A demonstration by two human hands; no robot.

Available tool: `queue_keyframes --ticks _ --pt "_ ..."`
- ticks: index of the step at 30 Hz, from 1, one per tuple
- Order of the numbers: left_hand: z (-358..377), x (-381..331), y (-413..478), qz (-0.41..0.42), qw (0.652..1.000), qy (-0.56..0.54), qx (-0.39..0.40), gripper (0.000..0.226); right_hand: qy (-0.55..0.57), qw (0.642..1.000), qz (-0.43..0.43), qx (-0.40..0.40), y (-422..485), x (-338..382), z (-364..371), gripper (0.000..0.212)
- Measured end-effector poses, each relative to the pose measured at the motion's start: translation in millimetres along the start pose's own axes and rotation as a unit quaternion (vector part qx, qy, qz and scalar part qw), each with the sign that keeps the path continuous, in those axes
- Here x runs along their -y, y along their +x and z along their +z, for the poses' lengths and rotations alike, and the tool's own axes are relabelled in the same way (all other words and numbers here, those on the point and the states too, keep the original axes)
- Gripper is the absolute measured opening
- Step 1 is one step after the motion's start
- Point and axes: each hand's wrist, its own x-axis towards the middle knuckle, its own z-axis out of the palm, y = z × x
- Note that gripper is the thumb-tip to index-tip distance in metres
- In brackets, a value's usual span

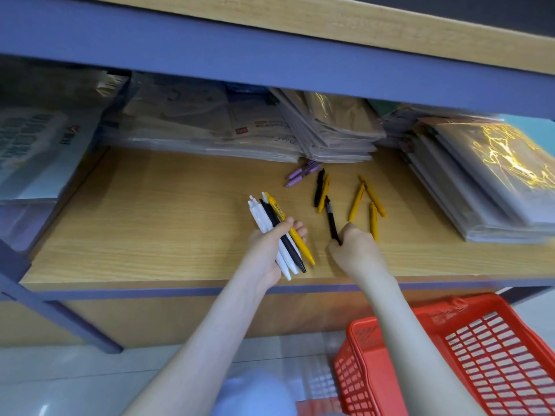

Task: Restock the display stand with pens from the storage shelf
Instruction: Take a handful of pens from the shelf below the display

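Storage shelf was a wood-grain board on a blue metal frame, with wrapped notebook stacks piled along the back from about 10 round to 2 o'clock. The display stand wasn't in shot at all, so this looked like purely the gathering part.

Left hand had fingers and thumb curled round a bundle of pens, white, black and yellow, with the writing ends poking out toward 5 o'clock. Right hand, at 3 o'clock of the left one, had its fingertips clamped on the near end of a black pen, which pointed off to 12. The other fingers were tucked under, so I couldn't really see them.

Loose on the board were yellow pens at 1 o'clock of the right hand, one of them just beside the knuckles. A black-and-yellow pair lay at 12, and purple pens were further back at 11, near the stacks. A red basket sat on the floor at 5 o'clock.

My take:
- Lift the black pen straight up rather than dragging it, or it'll knock that nearest yellow one.
- Feed it into the bundle the same way round as the rest.
- Ease only the left thumb to let it in, so the bundle doesn't fan out and drop.
- Once the left hand feels full, I'd dump the lot in the basket.
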Motion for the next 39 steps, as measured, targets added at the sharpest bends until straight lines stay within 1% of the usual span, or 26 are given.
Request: queue_keyframes --ticks 2,4,5,7,9,11,13,14,15,16,17,18,19,20,21,23,24,25,26,27,28,30,32,34,37,39 --pt "3 4 3 -0.013 1.0 0.018 -0.005 0.008 0.076 0.997 0.025 -0.003 -3 -5 -5 0.018" --pt "8 7 6 -0.026 0.998 0.048 -0.015 0.012 0.128 0.991 0.017 -0.027 -7 -11 -9 0.015" --pt "11 9 8 -0.031 0.997 0.064 -0.017 0.017 0.147 0.988 -0.008 -0.04 -10 -13 -10 0.012" --pt "20 14 10 -0.034 0.995 0.095 -0.015 0.022 0.185 0.979 -0.074 -0.04 -18 -14 -8 0.006" --pt "27 19 8 -0.027 0.993 0.116 0.004 0.015 0.2 0.971 -0.131 -0.029 -21 -16 -1 0.002" --pt "30 23 7 -0.016 0.992 0.125 0.022 0.014 0.229 0.961 -0.157 -0.016 -22 -21 3 0.005" --pt "29 25 7 -0.004 0.991 0.131 0.026 0.022 0.262 0.95 -0.168 0.01 -20 -28 1 0.008" --pt "29 26 7 -0.003 0.991 0.13 0.029 0.025 0.263 0.95 -0.168 0.005 -18 -32 -1 0.007" --pt "28 25 6 -0.004 0.991 0.128 0.034 0.027 0.254 0.954 -0.158 -0.024 -14 -37 -3 0.004" --pt "28 24 6 -0.007 0.992 0.123 0.039 0.027 0.233 0.96 -0.133 -0.074 -8 -42 -5 0.005" --pt "27 23 5 -0.009 0.992 0.119 0.045 0.027 0.202 0.967 -0.094 -0.127 -1 -48 -6 0.016" --pt "26 21 5 -0.01 0.992 0.116 0.051 0.024 0.159 0.972 -0.047 -0.164 5 -54 -6 0.027" --pt "24 20 4 -0.01 0.992 0.115 0.057 0.02 0.114 0.977 -0.006 -0.178 10 -59 -6 0.037" --pt "22 19 3 -0.008 0.991 0.116 0.061 0.017 0.08 0.982 0.023 -0.17 14 -63 -6 0.04" --pt "21 18 2 -0.008 0.991 0.118 0.064 0.014 0.06 0.985 0.039 -0.154 17 -65 -6 0.038" --pt "18 17 2 -0.008 0.991 0.119 0.063 0.011 0.062 0.988 0.058 -0.126 18 -63 -9 0.027" --pt "18 17 3 -0.009 0.991 0.121 0.061 0.01 0.092 0.987 0.065 -0.119 16 -59 -12 0.025" --pt "18 17 3 -0.011 0.991 0.123 0.058 0.008 0.152 0.98 0.069 -0.111 12 -55 -15 0.023" --pt "19 18 4 -0.016 0.99 0.126 0.054 0.006 0.233 0.966 0.068 -0.087 5 -49 -17 0.021" --pt "20 19 4 -0.023 0.989 0.135 0.049 0.006 0.316 0.945 0.061 -0.054 -5 -44 -18 0.018" --pt "23 21 2 -0.03 0.988 0.147 0.041 0.008 0.369 0.928 0.053 -0.019 -15 -38 -18 0.016" --pt "28 25 -3 -0.04 0.985 0.169 0.007 0.022 0.395 0.917 0.034 0.044 -30 -31 -19 0.01" --pt "33 28 -13 -0.051 0.981 0.187 -0.02 0.028 0.381 0.922 0.021 0.07 -42 -27 -22 0.005" --pt "38 29 -27 -0.075 0.979 0.186 -0.026 0.02 0.341 0.937 0.005 0.075 -53 -25 -30 0.008" --pt "51 19 -59 -0.135 0.971 0.192 -0.038 0.011 0.232 0.968 -0.047 0.078 -80 -21 -49 0.009" --pt "59 6 -89 -0.177 0.958 0.225 -0.032 0.009 0.192 0.974 -0.054 0.112 -100 -21 -72 0.01"
